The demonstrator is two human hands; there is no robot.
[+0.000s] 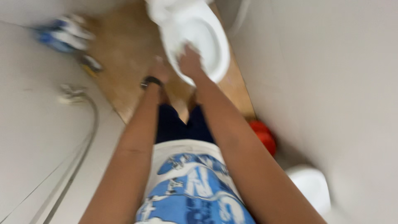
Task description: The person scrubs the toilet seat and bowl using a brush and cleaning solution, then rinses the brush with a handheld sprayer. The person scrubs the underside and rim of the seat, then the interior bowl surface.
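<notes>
The view is blurred by motion. A white toilet bowl stands ahead on a brown floor. My right hand rests on the near rim of the bowl, fingers curled; whether it grips something is unclear. My left hand, with a dark band on the wrist, is beside the bowl's left edge, close to the rim. Both arms reach forward over my blue and white shirt.
White walls close in on both sides. A hose with a metal fitting hangs on the left wall. Blue and white bottles lie on the floor far left. A red object and a white container sit at the right.
</notes>
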